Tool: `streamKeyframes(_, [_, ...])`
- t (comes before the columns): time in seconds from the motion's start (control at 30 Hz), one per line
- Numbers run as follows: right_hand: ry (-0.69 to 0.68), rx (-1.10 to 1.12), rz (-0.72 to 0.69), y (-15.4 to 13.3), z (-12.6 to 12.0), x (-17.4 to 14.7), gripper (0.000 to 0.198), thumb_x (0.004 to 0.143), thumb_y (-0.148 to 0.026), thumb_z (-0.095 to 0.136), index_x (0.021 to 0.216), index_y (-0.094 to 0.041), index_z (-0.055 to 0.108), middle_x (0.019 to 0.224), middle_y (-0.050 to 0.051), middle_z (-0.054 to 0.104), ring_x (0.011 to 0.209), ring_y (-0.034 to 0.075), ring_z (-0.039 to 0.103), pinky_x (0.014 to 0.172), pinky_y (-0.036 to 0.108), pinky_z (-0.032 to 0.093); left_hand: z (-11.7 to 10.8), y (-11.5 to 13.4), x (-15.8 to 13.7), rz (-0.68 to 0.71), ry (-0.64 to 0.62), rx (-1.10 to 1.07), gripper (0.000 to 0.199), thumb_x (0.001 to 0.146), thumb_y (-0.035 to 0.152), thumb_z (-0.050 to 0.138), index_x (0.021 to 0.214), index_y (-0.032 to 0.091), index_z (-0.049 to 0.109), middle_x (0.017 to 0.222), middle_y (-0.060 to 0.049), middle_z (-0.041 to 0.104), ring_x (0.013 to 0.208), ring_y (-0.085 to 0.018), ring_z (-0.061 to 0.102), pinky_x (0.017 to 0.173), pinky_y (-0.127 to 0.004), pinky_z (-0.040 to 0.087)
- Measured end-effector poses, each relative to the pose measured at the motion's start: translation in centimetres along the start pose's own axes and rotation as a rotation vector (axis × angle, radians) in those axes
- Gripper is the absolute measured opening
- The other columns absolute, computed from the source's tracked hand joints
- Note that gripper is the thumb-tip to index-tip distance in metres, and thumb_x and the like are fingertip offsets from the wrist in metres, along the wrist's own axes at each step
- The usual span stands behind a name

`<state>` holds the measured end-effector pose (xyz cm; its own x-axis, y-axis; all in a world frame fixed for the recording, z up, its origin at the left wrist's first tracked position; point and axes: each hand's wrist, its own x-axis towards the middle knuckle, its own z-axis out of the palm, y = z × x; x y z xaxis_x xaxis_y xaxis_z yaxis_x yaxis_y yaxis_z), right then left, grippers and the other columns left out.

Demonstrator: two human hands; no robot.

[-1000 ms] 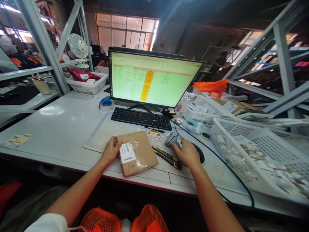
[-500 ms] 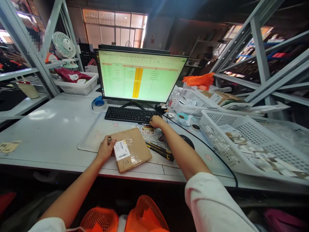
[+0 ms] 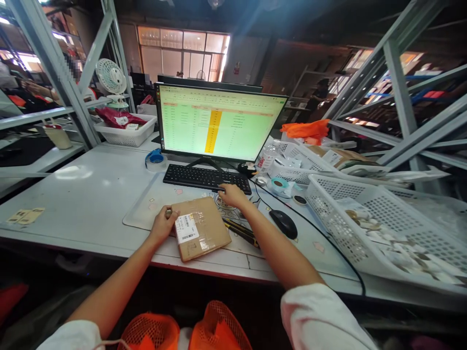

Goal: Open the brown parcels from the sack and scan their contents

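My left hand (image 3: 164,224) grips the left edge of a flat brown cardboard package (image 3: 209,226), its thumb over the top. A white printed label (image 3: 187,227) and clear tape lie across the package, which rests slightly turned on the desk mat. At the front edge of a black keyboard (image 3: 195,176), my right hand (image 3: 232,195) is open, a finger reaching onto the keys and nothing held. Under my right forearm, a yellow and black utility knife (image 3: 241,230) is partly hidden. A lit monitor (image 3: 222,124) behind the keyboard shows a spreadsheet with one orange column.
Right of my forearm lies a black mouse (image 3: 283,223), with a cable running past it. White plastic baskets (image 3: 328,214) with small wrapped pieces line the right side. Blue tape (image 3: 155,156) sits left of the keyboard, and a basket (image 3: 126,133) with a red bag stands farther back.
My right hand has shifted left along the keyboard's front edge, uncovering more of the mouse. The selected cell on the screen has moved right. My left hand stays on the package.
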<state>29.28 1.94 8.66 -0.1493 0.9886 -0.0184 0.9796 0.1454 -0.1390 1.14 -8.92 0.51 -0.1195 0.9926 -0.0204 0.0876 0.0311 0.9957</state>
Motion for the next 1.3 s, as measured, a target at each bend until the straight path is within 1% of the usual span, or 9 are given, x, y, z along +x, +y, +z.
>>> streamKeyframes(0.17, [-0.003, 0.032, -0.105, 1.3, 3.2, -9.4, 0.047, 0.098, -0.031, 0.057, 0.141, -0.014, 0.064, 0.139, 0.017, 0.066, 0.125, 0.030, 0.062, 0.106, 0.038, 0.048, -1.6, 2.3, -0.5, 0.011, 0.151, -0.276, 0.072, 0.068, 0.065, 0.077, 0.116, 0.017, 0.053, 0.088, -0.008, 0.074, 0.075, -0.024, 0.072, 0.065, -0.031, 0.056])
streamKeyframes(0.33, [0.150, 0.133, -0.172, 3.9, 6.4, -14.5, 0.043, 0.098, -0.032, 0.053, 0.134, -0.012, 0.065, 0.137, 0.019, 0.064, 0.125, 0.034, 0.058, 0.109, 0.049, 0.049, -5.2, 6.6, -3.7, 0.508, 0.233, 0.106, 0.066, 0.080, 0.051, 0.078, 0.133, 0.022, 0.050, 0.132, -0.014, 0.069, 0.123, -0.030, 0.067, 0.103, -0.041, 0.056])
streamKeyframes(0.4, [0.220, 0.184, -0.170, 4.1, 7.3, -14.8, 0.041, 0.098, -0.032, 0.050, 0.131, -0.012, 0.066, 0.133, 0.019, 0.066, 0.124, 0.034, 0.059, 0.109, 0.051, 0.048, -6.0, 6.8, -5.2, 0.660, 0.085, 0.386, 0.054, 0.085, 0.045, 0.074, 0.132, 0.024, 0.057, 0.140, -0.013, 0.066, 0.134, -0.031, 0.061, 0.114, -0.046, 0.049])
streamKeyframes(0.53, [0.295, 0.262, -0.145, 3.5, 7.8, -14.6, 0.043, 0.100, -0.034, 0.044, 0.128, -0.011, 0.066, 0.125, 0.022, 0.069, 0.120, 0.036, 0.062, 0.108, 0.054, 0.049, -5.9, 4.0, -8.2, 0.797, -0.402, 0.693, 0.034, 0.097, 0.025, 0.059, 0.130, 0.027, 0.067, 0.143, -0.009, 0.066, 0.139, -0.028, 0.058, 0.124, -0.050, 0.037])
streamKeyframes(0.67, [0.258, 0.408, -0.170, 2.2, 6.6, -15.2, 0.045, 0.101, -0.039, 0.043, 0.128, -0.012, 0.067, 0.127, 0.020, 0.070, 0.120, 0.034, 0.064, 0.108, 0.052, 0.050, -6.0, 1.6, -10.7, 0.736, -0.566, 0.753, 0.032, 0.100, 0.031, 0.060, 0.131, 0.028, 0.068, 0.148, -0.008, 0.062, 0.146, -0.027, 0.051, 0.125, -0.048, 0.034])
streamKeyframes(0.77, [0.070, 0.636, -0.184, 0.7, 5.3, -16.2, 0.049, 0.103, -0.043, 0.044, 0.139, -0.014, 0.062, 0.116, 0.015, 0.075, 0.098, 0.027, 0.073, 0.094, 0.047, 0.058, -7.6, 2.4, -9.8, 0.690, -0.399, 0.693, 0.038, 0.096, 0.041, 0.066, 0.130, 0.024, 0.067, 0.146, -0.011, 0.063, 0.144, -0.028, 0.052, 0.125, -0.046, 0.036])
streamKeyframes(0.87, [-0.132, 0.788, -0.181, -1.2, 5.0, -17.0, 0.057, 0.103, -0.047, 0.047, 0.150, -0.017, 0.054, 0.101, 0.009, 0.077, 0.077, 0.023, 0.073, 0.077, 0.042, 0.062, -9.5, 3.9, -5.9, 0.559, -0.159, 0.614, 0.047, 0.094, 0.050, 0.063, 0.132, 0.021, 0.063, 0.146, -0.013, 0.063, 0.140, -0.028, 0.055, 0.122, -0.044, 0.039])
streamKeyframes(1.03, [0.043, 0.717, -0.255, -3.7, 6.5, -17.1, 0.051, 0.094, -0.040, 0.060, 0.140, -0.018, 0.065, 0.140, 0.014, 0.068, 0.129, 0.030, 0.064, 0.112, 0.049, 0.049, -9.6, 4.2, 1.8, 0.310, -0.254, 0.513, 0.062, 0.088, 0.061, 0.062, 0.136, 0.022, 0.063, 0.155, -0.011, 0.055, 0.144, -0.031, 0.050, 0.124, -0.046, 0.036])
streamKeyframes(1.3, [0.074, 0.641, -0.236, -5.7, 7.2, -17.4, 0.053, 0.094, -0.033, 0.061, 0.144, -0.019, 0.062, 0.140, 0.011, 0.069, 0.127, 0.028, 0.067, 0.111, 0.045, 0.051, -7.3, 2.7, 4.0, 0.176, -0.325, 0.437, 0.052, 0.082, 0.052, 0.069, 0.125, 0.023, 0.070, 0.137, -0.008, 0.066, 0.127, -0.030, 0.060, 0.113, -0.041, 0.047])
